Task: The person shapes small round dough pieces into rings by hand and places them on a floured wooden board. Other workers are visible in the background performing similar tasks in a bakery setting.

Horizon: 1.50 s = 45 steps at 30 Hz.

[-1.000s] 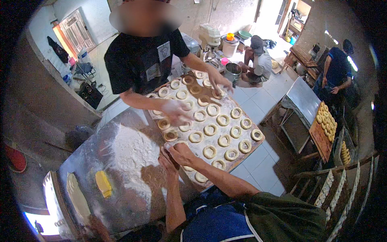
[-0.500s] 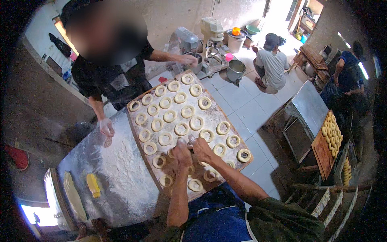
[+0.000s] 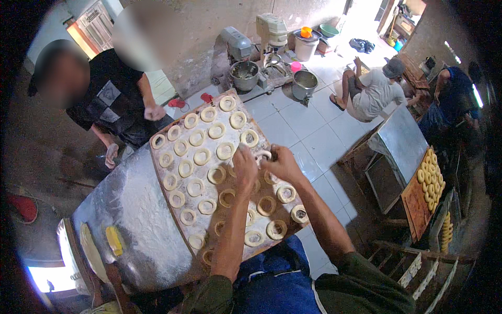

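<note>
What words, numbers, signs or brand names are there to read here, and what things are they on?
None that I can read.
Black shirt on the person across the table: two pale patches, too blurred to make out any writing.
Grey mixer and cream mixer: no clear letters.
Dough rings: no writing that I can see.

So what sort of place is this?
Likely a small bakery or doughnut workshop: pale dough rings sit in rows on a board dusted white, and what look like two large mixers stand near the wall.
</note>
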### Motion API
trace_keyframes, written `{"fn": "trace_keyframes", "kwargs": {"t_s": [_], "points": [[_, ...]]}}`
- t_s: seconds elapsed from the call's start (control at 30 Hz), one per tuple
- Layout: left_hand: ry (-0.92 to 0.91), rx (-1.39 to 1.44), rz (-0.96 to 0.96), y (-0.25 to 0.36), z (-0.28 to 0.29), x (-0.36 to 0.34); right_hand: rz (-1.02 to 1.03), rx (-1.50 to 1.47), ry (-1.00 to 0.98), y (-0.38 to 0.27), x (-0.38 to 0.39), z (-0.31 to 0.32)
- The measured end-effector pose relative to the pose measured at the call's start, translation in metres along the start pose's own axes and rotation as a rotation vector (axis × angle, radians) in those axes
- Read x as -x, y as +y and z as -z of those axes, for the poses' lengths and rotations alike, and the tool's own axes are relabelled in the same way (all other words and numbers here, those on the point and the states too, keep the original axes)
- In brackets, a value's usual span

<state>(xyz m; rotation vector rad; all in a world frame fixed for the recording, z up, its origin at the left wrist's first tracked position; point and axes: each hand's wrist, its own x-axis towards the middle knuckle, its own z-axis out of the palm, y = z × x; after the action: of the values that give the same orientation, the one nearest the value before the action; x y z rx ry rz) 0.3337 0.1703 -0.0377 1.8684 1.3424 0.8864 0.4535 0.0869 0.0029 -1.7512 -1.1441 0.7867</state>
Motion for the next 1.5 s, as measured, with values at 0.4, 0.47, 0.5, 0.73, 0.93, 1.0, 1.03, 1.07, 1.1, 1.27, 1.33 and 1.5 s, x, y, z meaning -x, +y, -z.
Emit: {"fn": "trace_keyframes", "kwargs": {"t_s": [0.4, 0.47, 0.5, 0.73, 0.93, 1.0, 1.03, 1.07, 1.1, 1.27, 1.33, 1.5], "points": [[-0.352, -0.62, -0.195, 0.023, 0.025, -0.011, -0.184, 0.108, 0.151, 0.066, 0.081, 0.04], [-0.338, -0.518, -0.2, 0.022, 0.02, -0.013, -0.235, 0.079, 0.179, 0.068, 0.118, 0.046], [-0.302, -0.557, -0.211, 0.023, 0.018, -0.012, -0.251, 0.055, 0.209, 0.067, 0.136, 0.047], [-0.006, -0.453, -0.277, 0.013, 0.079, 0.043, -0.431, 0.006, 0.117, 0.066, 0.189, 0.045], [0.25, -0.733, 0.184, -0.096, 0.233, 0.179, -0.284, -0.035, 0.082, 0.078, 0.162, 0.04], [0.107, -0.795, 0.387, -0.128, 0.257, 0.221, -0.154, -0.111, 0.068, 0.077, 0.154, 0.037], [0.024, -0.864, 0.322, -0.137, 0.263, 0.235, -0.17, 0.031, 0.078, 0.074, 0.15, 0.037], [-0.099, -0.924, 0.341, -0.14, 0.265, 0.248, -0.133, -0.015, 0.055, 0.07, 0.149, 0.038], [-0.225, -0.979, 0.362, -0.138, 0.266, 0.258, -0.147, -0.036, 0.024, 0.064, 0.148, 0.042], [0.123, 0.07, 0.915, -0.112, 0.271, 0.255, -0.343, -0.289, -0.049, 0.023, 0.146, 0.057], [0.159, 0.253, 0.875, -0.113, 0.275, 0.246, -0.586, -0.467, 0.017, 0.016, 0.144, 0.053], [0.248, 0.735, 0.579, -0.144, 0.273, 0.232, -0.447, -0.86, 0.118, 0.052, 0.168, 0.009]]}}
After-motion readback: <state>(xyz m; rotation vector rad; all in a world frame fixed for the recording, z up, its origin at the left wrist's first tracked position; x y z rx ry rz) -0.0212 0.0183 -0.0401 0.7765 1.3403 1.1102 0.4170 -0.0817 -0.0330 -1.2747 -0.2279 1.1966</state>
